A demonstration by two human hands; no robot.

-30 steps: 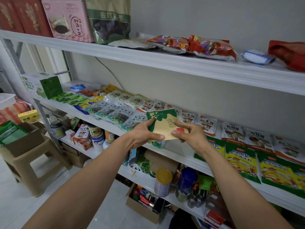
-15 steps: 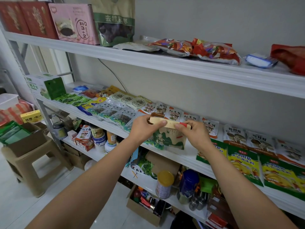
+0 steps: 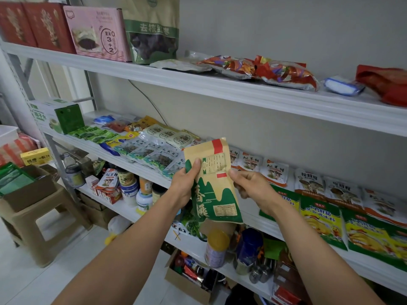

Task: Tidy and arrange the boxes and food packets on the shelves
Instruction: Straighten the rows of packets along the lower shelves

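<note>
The step in hand looks like placing a single item: the kraft-and-green packet (image 3: 214,183) is held upright in the air between both hands, in front of the middle shelf (image 3: 253,219) and not yet set on it. The left hand (image 3: 187,186) grips its left edge, thumb on the face and fingers curled behind; the right hand (image 3: 251,186) pinches the right edge. Just beyond the right hand lie mushroom sachets (image 3: 274,175), with green-and-yellow packets (image 3: 321,219) further to its right. Next, I judge, the packet needs a spot chosen and a careful lowering that does not disturb those rows
</note>
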